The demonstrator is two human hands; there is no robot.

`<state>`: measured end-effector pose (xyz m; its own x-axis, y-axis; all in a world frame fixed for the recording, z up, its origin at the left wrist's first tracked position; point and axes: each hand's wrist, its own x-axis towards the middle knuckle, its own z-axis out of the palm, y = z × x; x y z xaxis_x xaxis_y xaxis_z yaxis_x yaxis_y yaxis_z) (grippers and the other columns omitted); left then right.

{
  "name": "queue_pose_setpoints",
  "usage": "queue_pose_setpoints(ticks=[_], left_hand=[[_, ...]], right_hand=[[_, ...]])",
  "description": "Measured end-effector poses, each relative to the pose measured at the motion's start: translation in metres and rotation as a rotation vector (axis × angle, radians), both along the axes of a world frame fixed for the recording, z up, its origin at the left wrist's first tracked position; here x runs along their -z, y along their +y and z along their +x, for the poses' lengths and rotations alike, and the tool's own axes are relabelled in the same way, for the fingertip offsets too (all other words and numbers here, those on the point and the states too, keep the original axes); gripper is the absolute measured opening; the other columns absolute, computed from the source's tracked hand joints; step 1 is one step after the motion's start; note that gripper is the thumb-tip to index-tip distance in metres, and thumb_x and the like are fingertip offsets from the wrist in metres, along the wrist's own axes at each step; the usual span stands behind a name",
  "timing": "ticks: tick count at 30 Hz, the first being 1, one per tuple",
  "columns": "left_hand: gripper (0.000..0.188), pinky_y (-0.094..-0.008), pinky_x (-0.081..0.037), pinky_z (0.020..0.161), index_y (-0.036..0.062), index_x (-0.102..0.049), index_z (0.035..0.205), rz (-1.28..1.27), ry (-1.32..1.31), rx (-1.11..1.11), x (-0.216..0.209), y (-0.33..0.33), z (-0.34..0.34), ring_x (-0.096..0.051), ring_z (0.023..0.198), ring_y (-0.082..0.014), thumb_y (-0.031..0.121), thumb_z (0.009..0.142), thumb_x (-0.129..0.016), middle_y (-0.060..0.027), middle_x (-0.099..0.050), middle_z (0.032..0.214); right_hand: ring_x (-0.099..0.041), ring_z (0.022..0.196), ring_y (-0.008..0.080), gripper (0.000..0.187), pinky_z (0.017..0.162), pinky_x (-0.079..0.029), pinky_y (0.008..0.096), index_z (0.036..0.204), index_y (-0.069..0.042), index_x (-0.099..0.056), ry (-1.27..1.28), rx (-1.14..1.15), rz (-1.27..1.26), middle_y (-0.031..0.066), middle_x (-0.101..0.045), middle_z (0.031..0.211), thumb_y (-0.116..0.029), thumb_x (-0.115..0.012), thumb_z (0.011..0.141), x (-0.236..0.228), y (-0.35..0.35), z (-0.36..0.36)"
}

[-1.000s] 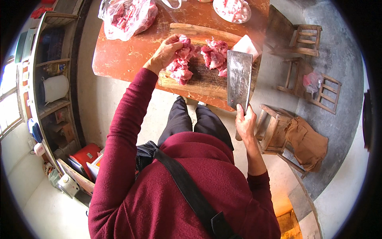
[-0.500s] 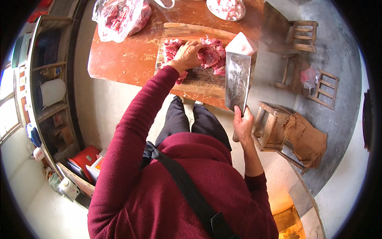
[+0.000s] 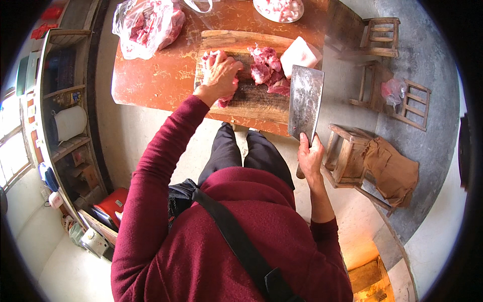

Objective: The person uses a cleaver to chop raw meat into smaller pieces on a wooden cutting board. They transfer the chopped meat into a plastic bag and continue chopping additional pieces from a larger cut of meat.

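My right hand (image 3: 310, 157) grips the handle of a cleaver (image 3: 305, 98). Its broad, smeared grey blade stands off the right edge of the wooden cutting board (image 3: 251, 98). At the board's left end, my left hand (image 3: 221, 75) curls over a piece of raw red meat (image 3: 225, 102), most of it hidden under the palm and fingers. Another pile of raw meat (image 3: 266, 68) lies right of the board's middle. Beside it, at the far right corner, rests a pale slab of pork fat or skin (image 3: 300, 56), partly behind the blade.
The board lies on a reddish-brown table (image 3: 146, 83). A clear plastic bag of meat (image 3: 148, 30) sits far left, and a white plate of pale cut pieces (image 3: 282, 9) far right. Wooden stools (image 3: 347, 156) stand right, one draped with brown cloth (image 3: 392, 171). Shelves (image 3: 68, 121) line the left.
My left hand has moved left with the meat under it, opening a gap to the other pile. The cleaver stays in my right hand, its blade slightly shifted.
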<state>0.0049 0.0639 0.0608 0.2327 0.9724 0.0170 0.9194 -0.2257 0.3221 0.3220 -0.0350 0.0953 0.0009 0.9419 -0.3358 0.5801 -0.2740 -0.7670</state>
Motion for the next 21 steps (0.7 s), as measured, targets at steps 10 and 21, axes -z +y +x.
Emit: queue_pose_setpoints(ticks=[10,21], left_hand=[[0.057,-0.0432,-0.044,0.082,0.0038,-0.043,0.110,-0.073,-0.488,-0.198,0.034,0.014,0.066,-0.054,0.094,-0.0392,0.015,0.062,-0.071,-0.0217,-0.055,0.094],[0.043,-0.0438,-0.040,0.086,0.0079,-0.050,0.106,-0.050,-0.171,-0.097,0.002,0.005,0.030,-0.047,0.103,-0.0355,0.009,0.064,-0.058,-0.0169,-0.054,0.100]], right_hand=[[-0.060,0.063,0.0347,0.021,0.059,-0.046,0.0396,0.090,0.003,-0.057,-0.004,-0.026,0.054,0.0204,-0.060,0.071,-0.018,-0.054,0.089,-0.006,0.002,-0.003],[-0.058,0.057,0.0292,0.021,0.055,-0.044,0.0381,0.087,0.003,-0.056,0.032,0.065,0.035,0.0183,-0.060,0.068,-0.018,-0.055,0.089,0.001,-0.001,0.007]])
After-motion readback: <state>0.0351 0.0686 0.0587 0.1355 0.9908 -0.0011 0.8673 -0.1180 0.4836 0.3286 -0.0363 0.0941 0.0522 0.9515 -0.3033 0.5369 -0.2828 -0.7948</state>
